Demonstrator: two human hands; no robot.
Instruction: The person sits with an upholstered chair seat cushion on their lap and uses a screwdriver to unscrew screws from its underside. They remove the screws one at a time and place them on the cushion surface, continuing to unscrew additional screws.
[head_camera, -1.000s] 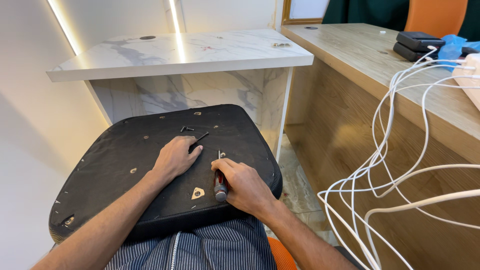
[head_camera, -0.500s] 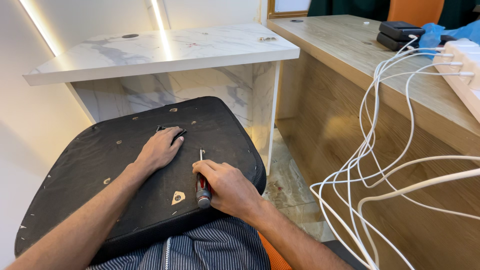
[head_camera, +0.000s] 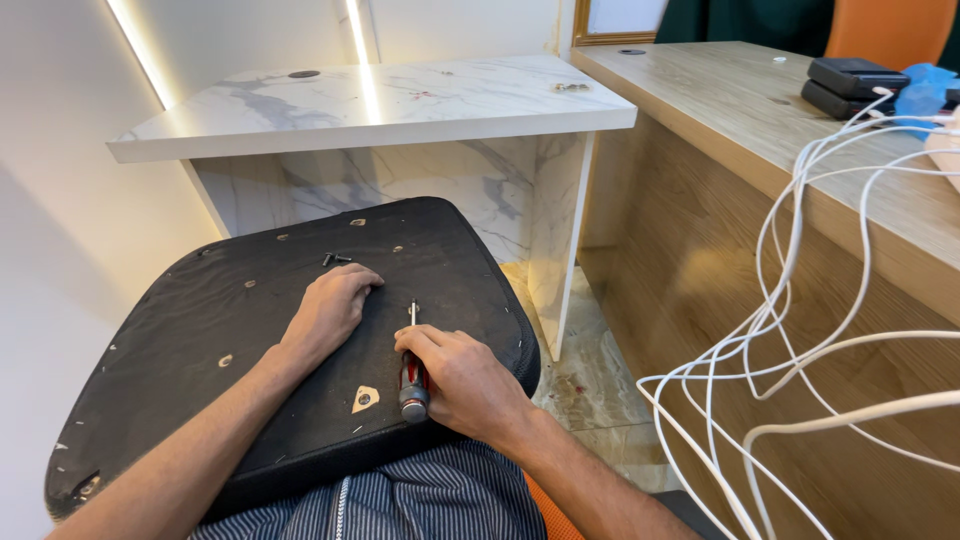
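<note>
On a lap beside a marble bench (head_camera: 370, 105), a black seat pad (head_camera: 200, 340) lies underside up.
The right hand (head_camera: 462, 378) grips a red-handled screwdriver (head_camera: 412, 375), its tip resting on the pad; the left hand (head_camera: 332, 305) lies loosely curled and flat on the pad, just below two loose screws (head_camera: 336, 259). White cables (head_camera: 800, 300) hang off the wooden bench to the right.

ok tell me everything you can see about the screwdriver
The screwdriver has a red and black handle with a rounded grey butt end facing the person, and a thin metal shaft pointing away from them. It lies nearly flat on the black underside of the chair seat resting on the lap. The right hand grips the handle, covering much of it, with fingers near the shaft's base. The tip type is too small to tell.
</note>
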